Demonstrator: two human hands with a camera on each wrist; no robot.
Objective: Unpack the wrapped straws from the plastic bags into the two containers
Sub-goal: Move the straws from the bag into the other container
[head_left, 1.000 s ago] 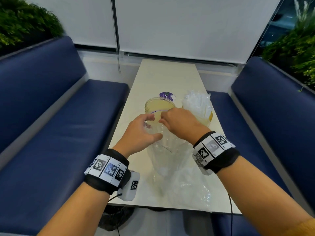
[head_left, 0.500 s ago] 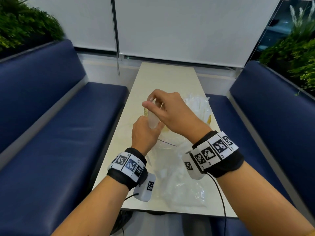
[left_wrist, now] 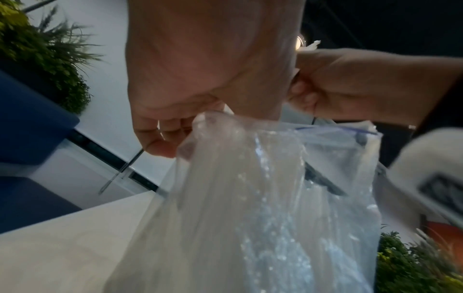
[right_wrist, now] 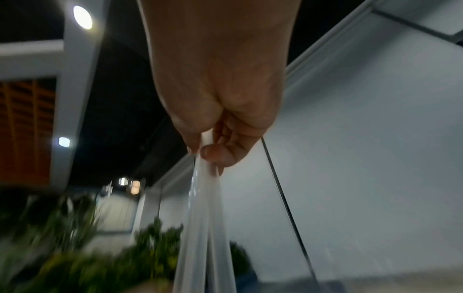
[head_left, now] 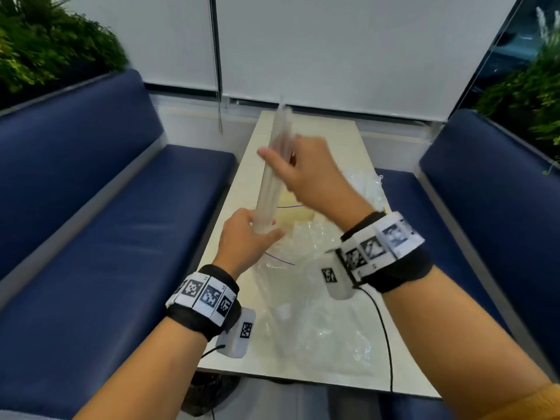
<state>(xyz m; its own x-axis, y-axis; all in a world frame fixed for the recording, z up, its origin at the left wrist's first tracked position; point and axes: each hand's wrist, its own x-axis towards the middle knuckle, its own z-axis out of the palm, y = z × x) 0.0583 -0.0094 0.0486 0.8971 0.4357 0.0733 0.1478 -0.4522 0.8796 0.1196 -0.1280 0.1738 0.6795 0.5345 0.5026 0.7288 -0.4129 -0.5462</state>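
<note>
Above the worktop [head_left: 306, 131], the right hand [head_left: 315, 177] is gripping a bundle of wrapped straws [head_left: 274, 171] with curled fingers. The left hand [head_left: 245, 241] is pinching the plastic bag [left_wrist: 263, 198] below it.

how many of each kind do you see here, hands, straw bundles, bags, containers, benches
hands: 2, left hand and right hand
bundle of clear-wrapped white straws: 1
clear plastic zip bag: 1 for sure; the crinkled plastic further right is too blurred to class
pale yellow round container: 1 showing
dark blue padded benches: 2
total: 7
</note>
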